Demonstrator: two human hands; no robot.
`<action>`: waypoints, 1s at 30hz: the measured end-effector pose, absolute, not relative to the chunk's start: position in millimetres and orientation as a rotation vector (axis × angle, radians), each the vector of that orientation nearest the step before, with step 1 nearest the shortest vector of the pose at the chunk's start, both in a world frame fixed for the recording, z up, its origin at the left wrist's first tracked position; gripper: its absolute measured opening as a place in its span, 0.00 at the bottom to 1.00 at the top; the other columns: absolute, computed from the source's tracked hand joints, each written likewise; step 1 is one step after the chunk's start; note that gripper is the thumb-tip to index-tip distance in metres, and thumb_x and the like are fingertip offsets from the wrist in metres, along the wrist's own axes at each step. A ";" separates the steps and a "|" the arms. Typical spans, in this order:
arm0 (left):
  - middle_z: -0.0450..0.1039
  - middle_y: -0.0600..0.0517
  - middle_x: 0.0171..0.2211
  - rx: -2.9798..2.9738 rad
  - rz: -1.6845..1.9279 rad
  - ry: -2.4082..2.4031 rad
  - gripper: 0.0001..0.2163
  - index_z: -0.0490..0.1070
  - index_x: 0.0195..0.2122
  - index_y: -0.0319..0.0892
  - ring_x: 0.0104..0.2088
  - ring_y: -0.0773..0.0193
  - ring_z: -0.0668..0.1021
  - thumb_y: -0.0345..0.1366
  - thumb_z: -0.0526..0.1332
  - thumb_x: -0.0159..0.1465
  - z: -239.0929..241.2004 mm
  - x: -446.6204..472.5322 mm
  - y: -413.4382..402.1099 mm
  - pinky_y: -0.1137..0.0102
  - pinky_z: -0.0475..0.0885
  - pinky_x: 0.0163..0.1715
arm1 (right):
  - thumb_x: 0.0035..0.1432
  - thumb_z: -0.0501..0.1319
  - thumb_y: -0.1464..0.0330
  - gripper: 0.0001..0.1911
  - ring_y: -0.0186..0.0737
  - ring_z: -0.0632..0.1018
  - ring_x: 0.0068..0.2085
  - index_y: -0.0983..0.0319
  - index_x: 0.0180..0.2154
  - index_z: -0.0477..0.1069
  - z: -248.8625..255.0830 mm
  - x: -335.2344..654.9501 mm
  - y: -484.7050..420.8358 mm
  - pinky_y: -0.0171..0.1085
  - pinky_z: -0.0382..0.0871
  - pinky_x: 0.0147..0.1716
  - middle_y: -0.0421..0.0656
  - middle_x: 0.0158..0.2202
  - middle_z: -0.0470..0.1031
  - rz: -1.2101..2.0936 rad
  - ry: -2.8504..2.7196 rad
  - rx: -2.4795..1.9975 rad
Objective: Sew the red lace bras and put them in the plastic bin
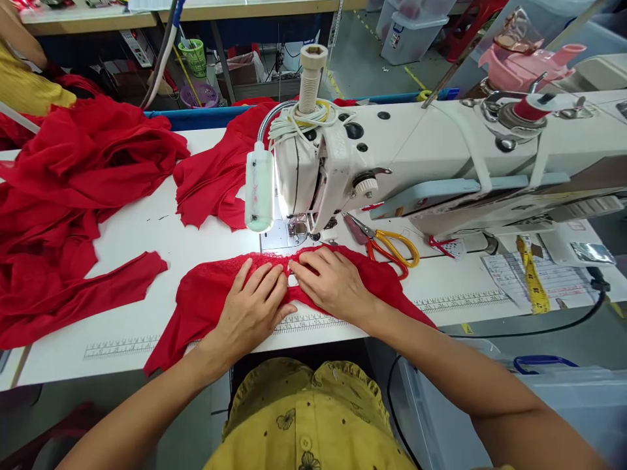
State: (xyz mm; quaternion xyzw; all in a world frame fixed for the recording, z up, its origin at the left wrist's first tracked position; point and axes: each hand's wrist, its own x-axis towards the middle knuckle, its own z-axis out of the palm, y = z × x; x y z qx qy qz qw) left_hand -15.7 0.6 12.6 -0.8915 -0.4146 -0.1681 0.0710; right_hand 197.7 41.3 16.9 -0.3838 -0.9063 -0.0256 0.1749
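A red cloth piece (203,290) with a lacy upper edge lies across the table in front of the sewing machine's presser foot (298,230). My left hand (257,300) rests on it with fingers spread and the thumb apart. Beside it, my right hand (330,281) lies on the same cloth, fingers slightly bent at the lace edge and its thumb hidden. The fingertips of both hands nearly meet around a small gap where white table shows. Just beyond my right hand are orange-handled scissors (386,248), partly behind the cloth.
Heaped red fabric (88,170) covers the table's left side, and more red pieces (220,170) lie behind the lamp (259,189). The machine arm (416,137) spans the right. A yellow tape measure (533,277) lies over paper. Another person's yellow sleeve (34,81) shows far left.
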 end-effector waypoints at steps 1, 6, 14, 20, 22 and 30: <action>0.76 0.39 0.56 -2.680 -0.499 -1.260 0.23 0.71 0.58 0.33 0.56 0.46 0.75 0.46 0.57 0.71 12.8 -16.0 0.7 0.46 0.59 0.65 | 0.71 0.54 0.68 0.14 0.45 0.70 0.43 0.61 0.51 0.75 16.6 197.3 40.8 0.43 0.64 0.38 0.47 0.46 0.78 -0.072 -2.567 -1.098; 0.75 0.39 0.56 -2.761 -0.460 -1.314 0.26 0.68 0.61 0.35 0.57 0.47 0.73 0.49 0.55 0.71 13.0 -18.4 3.7 0.46 0.58 0.67 | 0.71 0.53 0.68 0.15 0.45 0.72 0.44 0.62 0.51 0.75 20.3 200.7 43.2 0.43 0.68 0.42 0.48 0.46 0.77 0.094 -2.531 -1.066; 0.69 0.41 0.63 -2.791 -0.411 -1.332 0.24 0.67 0.63 0.39 0.61 0.46 0.70 0.49 0.55 0.72 15.4 -21.7 7.4 0.43 0.54 0.67 | 0.71 0.55 0.64 0.17 0.50 0.74 0.52 0.63 0.54 0.74 23.1 212.9 42.4 0.49 0.70 0.52 0.51 0.53 0.76 0.221 -2.522 -1.080; 0.68 0.41 0.64 -2.791 -0.395 -1.329 0.24 0.67 0.63 0.39 0.62 0.46 0.70 0.49 0.54 0.72 16.4 -24.2 8.7 0.39 0.49 0.68 | 0.72 0.53 0.65 0.17 0.49 0.74 0.54 0.64 0.55 0.73 26.8 215.8 40.5 0.48 0.69 0.54 0.50 0.55 0.76 0.209 -2.544 -1.074; 0.69 0.41 0.63 -2.791 -0.407 -1.348 0.24 0.67 0.63 0.41 0.61 0.45 0.70 0.49 0.55 0.72 16.9 -23.5 8.5 0.38 0.49 0.67 | 0.72 0.53 0.66 0.17 0.48 0.74 0.56 0.63 0.56 0.72 29.5 214.5 41.4 0.48 0.68 0.55 0.50 0.55 0.76 0.224 -2.534 -1.025; 0.70 0.43 0.63 -2.782 -0.421 -1.353 0.22 0.68 0.63 0.41 0.60 0.47 0.71 0.47 0.55 0.72 15.8 -25.7 10.8 0.36 0.45 0.68 | 0.69 0.58 0.63 0.18 0.49 0.74 0.55 0.61 0.56 0.73 21.0 211.1 42.6 0.49 0.68 0.52 0.50 0.55 0.77 0.272 -2.540 -1.014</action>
